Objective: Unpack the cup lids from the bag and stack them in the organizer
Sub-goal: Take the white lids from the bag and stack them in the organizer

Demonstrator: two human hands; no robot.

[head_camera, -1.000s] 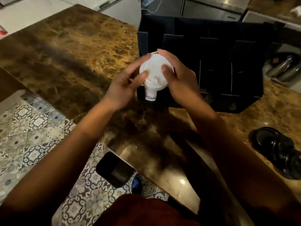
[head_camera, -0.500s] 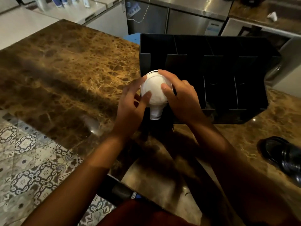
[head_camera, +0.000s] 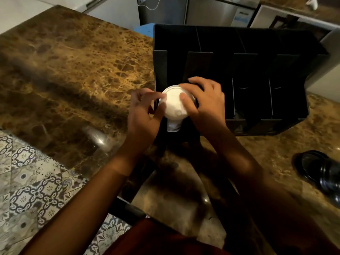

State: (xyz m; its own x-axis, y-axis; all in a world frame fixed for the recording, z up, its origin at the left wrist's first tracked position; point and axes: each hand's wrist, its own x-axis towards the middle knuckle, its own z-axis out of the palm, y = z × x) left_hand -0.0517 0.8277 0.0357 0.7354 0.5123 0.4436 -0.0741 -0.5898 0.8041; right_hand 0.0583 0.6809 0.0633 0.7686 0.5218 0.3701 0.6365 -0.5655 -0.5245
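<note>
A stack of white cup lids (head_camera: 173, 105) sits between my two hands at the front left slot of the black organizer (head_camera: 239, 43). My left hand (head_camera: 143, 115) pinches the stack's left rim with thumb and fingertips. My right hand (head_camera: 204, 100) grips its right side, thumb lying across the top lid. The lower end of the stack tapers down into the slot's front opening. The organizer has several tall divided compartments, all dark inside. No bag shows in this view.
The organizer stands on a brown marble counter (head_camera: 73, 70). A stack of black lids (head_camera: 323, 173) lies on its side at the counter's right edge. Patterned floor tiles (head_camera: 27, 181) show lower left, steel appliances (head_camera: 211, 10) behind.
Both hands have carried the white lid stack down and forward, from above the organizer's front edge into its leftmost slot. The camera has tilted closer over the organizer.
</note>
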